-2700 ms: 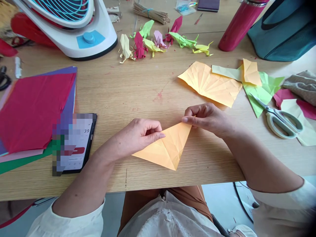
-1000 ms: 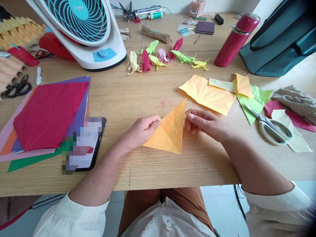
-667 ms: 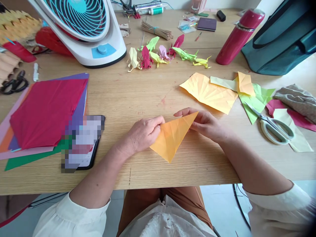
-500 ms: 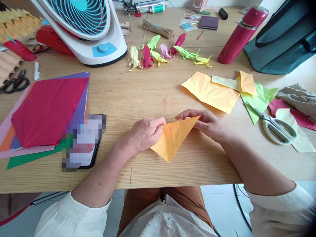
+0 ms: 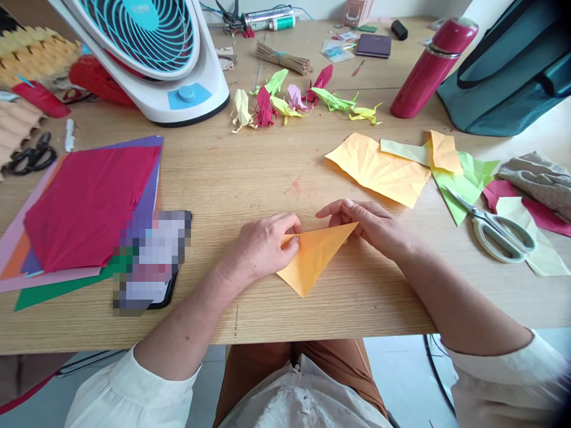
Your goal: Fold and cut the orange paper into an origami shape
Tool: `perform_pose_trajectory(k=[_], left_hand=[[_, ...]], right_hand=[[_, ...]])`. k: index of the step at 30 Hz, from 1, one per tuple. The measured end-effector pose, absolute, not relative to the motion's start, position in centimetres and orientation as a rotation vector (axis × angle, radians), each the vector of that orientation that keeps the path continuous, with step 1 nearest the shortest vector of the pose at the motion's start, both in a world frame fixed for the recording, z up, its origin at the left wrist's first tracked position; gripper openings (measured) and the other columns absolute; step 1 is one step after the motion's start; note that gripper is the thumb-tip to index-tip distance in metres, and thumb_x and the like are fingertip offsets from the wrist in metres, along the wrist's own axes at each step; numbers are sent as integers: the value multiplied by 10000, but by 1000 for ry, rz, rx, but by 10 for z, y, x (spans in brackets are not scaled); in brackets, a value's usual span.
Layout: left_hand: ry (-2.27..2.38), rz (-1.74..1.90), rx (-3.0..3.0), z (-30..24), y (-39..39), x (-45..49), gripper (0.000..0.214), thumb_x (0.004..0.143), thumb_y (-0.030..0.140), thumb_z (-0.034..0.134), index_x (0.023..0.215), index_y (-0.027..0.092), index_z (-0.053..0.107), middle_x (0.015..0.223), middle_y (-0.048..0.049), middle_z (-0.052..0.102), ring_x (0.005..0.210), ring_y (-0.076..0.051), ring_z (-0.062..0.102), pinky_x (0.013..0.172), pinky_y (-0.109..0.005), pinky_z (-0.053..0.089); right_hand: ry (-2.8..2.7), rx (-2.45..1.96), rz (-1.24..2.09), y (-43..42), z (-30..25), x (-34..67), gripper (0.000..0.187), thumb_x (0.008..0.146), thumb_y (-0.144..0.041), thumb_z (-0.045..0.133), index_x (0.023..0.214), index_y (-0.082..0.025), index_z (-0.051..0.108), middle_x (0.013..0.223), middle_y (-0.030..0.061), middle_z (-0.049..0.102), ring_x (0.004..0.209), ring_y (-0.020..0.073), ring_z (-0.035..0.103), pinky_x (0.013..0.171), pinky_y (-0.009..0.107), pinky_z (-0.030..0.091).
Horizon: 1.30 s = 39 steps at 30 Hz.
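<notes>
An orange paper triangle (image 5: 314,258) lies on the wooden table (image 5: 250,178) in front of me, its long point toward the right. My left hand (image 5: 263,246) pinches its left corner with curled fingers. My right hand (image 5: 368,226) holds the right tip between fingers and thumb. Both hands rest low on the tabletop.
A stack of coloured sheets (image 5: 84,202) and a phone (image 5: 149,261) lie at the left. A fan (image 5: 151,53) stands at the back left. Several folded paper figures (image 5: 294,104), a red flask (image 5: 430,62), creased sheets (image 5: 379,169), scissors (image 5: 497,229) and a teal bag (image 5: 513,71) fill the back and right.
The triangle was turned from standing on its point with a tip upward to lying flatter with its tip toward the right. Both hands closed in on its corners.
</notes>
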<state>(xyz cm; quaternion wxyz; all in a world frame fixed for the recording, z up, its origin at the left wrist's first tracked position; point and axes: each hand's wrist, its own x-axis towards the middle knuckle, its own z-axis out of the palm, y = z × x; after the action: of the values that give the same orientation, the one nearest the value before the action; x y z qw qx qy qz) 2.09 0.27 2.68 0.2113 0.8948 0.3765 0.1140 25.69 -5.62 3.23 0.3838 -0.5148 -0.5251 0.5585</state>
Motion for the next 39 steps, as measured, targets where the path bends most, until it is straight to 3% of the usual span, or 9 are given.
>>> perform_pose_trajectory(k=[11, 16, 21, 32, 39], left_hand=[[1137, 246, 2651, 31, -9, 26, 100, 842, 187, 572, 927, 239, 570, 976, -17, 658, 826, -206, 638, 587, -330, 358], [1025, 323, 2707, 27, -7, 26, 76, 852, 152, 570, 896, 214, 573, 959, -58, 641, 941, -248, 611, 779, -383, 477], [909, 399, 2672, 24, -6, 28, 136, 852, 77, 538, 886, 204, 573, 961, -65, 623, 966, -244, 591, 858, -389, 491], [962, 361, 2607, 23, -12, 30, 126, 891, 91, 536, 925, 204, 577, 965, -34, 625, 812, -188, 613, 689, -320, 456], [870, 416, 2614, 18, -13, 32, 146, 899, 63, 529, 962, 180, 589, 974, -45, 618, 845, -187, 618, 719, -315, 482]], right_hand=[[-1327, -1316, 1436, -57, 27, 260, 506, 987, -653, 475, 1117, -236, 729, 880, 30, 671, 743, 163, 613, 720, 297, 498], [-1369, -1323, 1422, -56, 27, 260, 526, 989, -661, 457, 1133, -235, 729, 915, 39, 677, 753, 166, 611, 713, 296, 493], [-1374, -1316, 1416, -57, 27, 259, 520, 991, -660, 454, 1130, -240, 728, 891, 32, 673, 749, 166, 606, 707, 294, 489], [-1344, -1260, 1407, -57, 26, 259, 687, 985, -744, 297, 1092, -242, 753, 855, 49, 652, 700, 174, 572, 669, 321, 456], [-1538, -1480, 1158, -65, 40, 250, 525, 909, -669, 605, 1155, -217, 708, 958, 39, 656, 806, 173, 594, 676, 282, 442]])
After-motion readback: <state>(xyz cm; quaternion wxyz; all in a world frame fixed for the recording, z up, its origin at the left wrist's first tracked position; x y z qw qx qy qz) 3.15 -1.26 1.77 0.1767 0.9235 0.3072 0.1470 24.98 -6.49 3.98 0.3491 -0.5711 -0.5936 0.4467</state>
